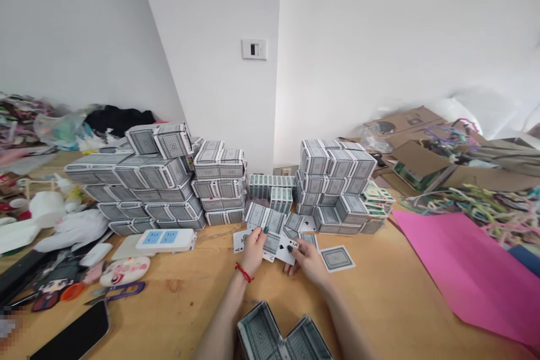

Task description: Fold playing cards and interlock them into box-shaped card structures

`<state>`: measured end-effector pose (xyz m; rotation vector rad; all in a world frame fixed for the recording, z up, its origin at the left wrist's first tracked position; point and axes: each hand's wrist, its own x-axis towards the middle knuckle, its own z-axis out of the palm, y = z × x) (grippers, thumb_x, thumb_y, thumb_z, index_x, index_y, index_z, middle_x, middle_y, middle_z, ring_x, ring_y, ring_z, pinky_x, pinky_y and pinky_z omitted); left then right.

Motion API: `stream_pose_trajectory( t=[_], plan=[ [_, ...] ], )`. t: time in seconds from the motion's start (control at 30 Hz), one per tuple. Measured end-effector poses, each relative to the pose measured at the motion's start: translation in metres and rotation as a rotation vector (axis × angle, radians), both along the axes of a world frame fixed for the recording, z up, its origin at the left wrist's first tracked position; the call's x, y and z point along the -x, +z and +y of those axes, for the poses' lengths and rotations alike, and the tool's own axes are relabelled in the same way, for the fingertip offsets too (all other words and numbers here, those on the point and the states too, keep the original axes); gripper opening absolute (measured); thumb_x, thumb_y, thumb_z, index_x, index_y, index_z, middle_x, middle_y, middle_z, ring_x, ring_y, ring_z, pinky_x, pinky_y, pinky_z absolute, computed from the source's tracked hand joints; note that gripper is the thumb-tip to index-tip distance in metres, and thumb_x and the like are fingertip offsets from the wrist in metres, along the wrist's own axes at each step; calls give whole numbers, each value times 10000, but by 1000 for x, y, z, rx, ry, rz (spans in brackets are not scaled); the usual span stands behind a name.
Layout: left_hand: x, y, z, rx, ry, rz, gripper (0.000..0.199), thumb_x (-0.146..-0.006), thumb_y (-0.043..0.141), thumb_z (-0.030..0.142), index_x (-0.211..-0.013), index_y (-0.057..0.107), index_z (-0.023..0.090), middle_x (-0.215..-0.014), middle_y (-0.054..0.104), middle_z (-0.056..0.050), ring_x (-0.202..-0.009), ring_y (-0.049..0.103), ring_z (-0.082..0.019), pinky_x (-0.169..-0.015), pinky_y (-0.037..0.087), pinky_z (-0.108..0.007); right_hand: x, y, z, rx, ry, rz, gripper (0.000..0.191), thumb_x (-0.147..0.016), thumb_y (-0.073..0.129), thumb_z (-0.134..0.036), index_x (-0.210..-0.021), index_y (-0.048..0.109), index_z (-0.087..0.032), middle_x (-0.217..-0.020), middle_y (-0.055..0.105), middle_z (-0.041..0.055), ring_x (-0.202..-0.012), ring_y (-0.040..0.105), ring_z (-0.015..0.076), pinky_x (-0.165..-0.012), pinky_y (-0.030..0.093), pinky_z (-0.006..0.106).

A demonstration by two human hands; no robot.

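Near the middle of the table, my left hand (254, 247) is closed on several joined playing cards (272, 223) with grey patterned backs. My right hand (304, 259) pinches a face-up card (287, 250) marked 3, just right of those cards. Loose cards lie behind and beside the hands, among them a face-down card (337, 258) on the right and an ace (241, 241) on the left. Between my forearms, at the bottom edge, stands an open form folded from cards (264, 333).
Stacked card boxes stand at the left (147, 180) and right (333, 180). A white power strip (166, 239), a black phone (73, 334) and a knife (122, 291) lie left. Pink paper (468, 270), yarn (476, 208) and a cardboard box (422, 163) are at the right.
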<state>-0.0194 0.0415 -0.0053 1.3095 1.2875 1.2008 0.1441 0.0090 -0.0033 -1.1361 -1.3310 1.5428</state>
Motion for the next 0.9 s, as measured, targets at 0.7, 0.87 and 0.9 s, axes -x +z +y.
stream_pose_trajectory(
  t=[0.7,0.87,0.9],
  plan=[
    [-5,-16,-2,-33,2,123,198,-773,387,315,-619,344,198,-569,330,55,-536,321,-103,-523,272,-223,8,-12,4,-26,-78,-9,356,-732,462,-548,-689,428,-197,-524,601,-10,-362,541,123,-348,396,227],
    [-6,-14,-3,-29,25,109,234,-758,413,353,-599,352,193,-562,339,56,-532,327,-100,-525,279,-220,8,-14,5,-18,-77,-26,350,-740,445,-543,-713,431,-194,-548,608,-7,-373,553,131,-353,408,234],
    [-6,-14,-3,-24,28,104,239,-754,420,360,-596,358,192,-559,345,57,-531,330,-99,-524,281,-220,8,-15,5,-16,-78,-28,351,-738,443,-545,-718,429,-194,-558,612,-6,-379,558,132,-355,411,235]
  ],
)
